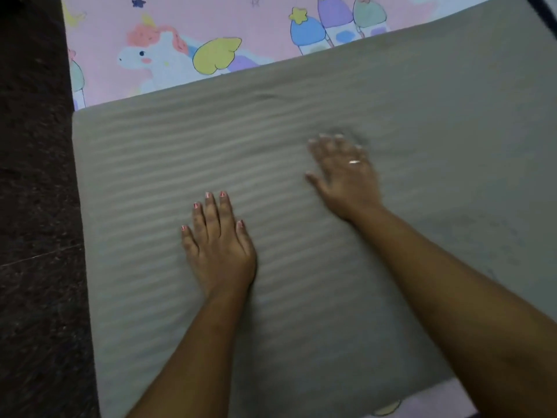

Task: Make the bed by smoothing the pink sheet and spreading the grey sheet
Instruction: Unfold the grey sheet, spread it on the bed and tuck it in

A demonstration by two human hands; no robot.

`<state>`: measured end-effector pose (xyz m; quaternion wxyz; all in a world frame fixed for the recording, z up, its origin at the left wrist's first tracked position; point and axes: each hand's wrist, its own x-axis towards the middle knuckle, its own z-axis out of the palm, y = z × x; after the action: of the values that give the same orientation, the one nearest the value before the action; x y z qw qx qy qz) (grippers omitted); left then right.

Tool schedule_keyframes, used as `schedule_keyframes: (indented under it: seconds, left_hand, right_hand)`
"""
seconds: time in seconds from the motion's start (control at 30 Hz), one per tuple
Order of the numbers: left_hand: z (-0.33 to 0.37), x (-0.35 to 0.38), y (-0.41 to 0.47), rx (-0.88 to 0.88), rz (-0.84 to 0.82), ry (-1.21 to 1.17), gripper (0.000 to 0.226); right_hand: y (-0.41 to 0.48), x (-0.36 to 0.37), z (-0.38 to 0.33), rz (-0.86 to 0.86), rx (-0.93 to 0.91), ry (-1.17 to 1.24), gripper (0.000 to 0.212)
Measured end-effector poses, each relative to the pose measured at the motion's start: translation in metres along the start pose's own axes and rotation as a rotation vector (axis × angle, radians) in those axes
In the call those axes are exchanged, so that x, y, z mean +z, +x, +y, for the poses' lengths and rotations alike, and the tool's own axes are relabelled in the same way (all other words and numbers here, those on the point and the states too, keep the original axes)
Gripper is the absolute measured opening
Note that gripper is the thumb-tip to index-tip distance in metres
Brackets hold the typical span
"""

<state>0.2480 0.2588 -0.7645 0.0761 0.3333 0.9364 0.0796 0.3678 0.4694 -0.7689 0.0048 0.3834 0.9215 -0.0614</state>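
The grey sheet [422, 122], faintly striped, lies spread flat over most of the bed. Beyond its far edge the pink sheet [187, 22] with unicorn and star prints shows, and a small strip of it shows at the near right. My left hand [218, 245] rests palm down on the grey sheet near the middle, fingers together and pointing away. My right hand [343, 173] lies flat on the grey sheet further out, fingers spread, blurred, with a ring on one finger. Neither hand holds anything.
Dark speckled floor [33, 206] runs along the left side of the bed. The grey sheet's left edge lines up with the bed's left edge. A dark object [542, 7] shows at the top right corner.
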Motion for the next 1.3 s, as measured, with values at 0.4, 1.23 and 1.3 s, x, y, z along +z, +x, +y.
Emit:
schedule_keyframes:
  seconds: [0.4,1.23,1.3]
  left_hand:
    - [0.068,0.000,0.027,-0.075,-0.130,-0.009,0.059]
    - [0.306,0.042,0.132,0.205,-0.303,0.016,0.058]
    - [0.305,0.051,0.127,0.184,-0.145,-0.019,0.054]
  right_hand:
    - [0.037,-0.012,0.003,0.035,0.045,0.079,0.068]
    - [0.116,-0.038,0.163,-0.110,-0.241,0.082,0.052]
    - [0.128,-0.039,0.189,-0.095,-0.267,0.010,0.054]
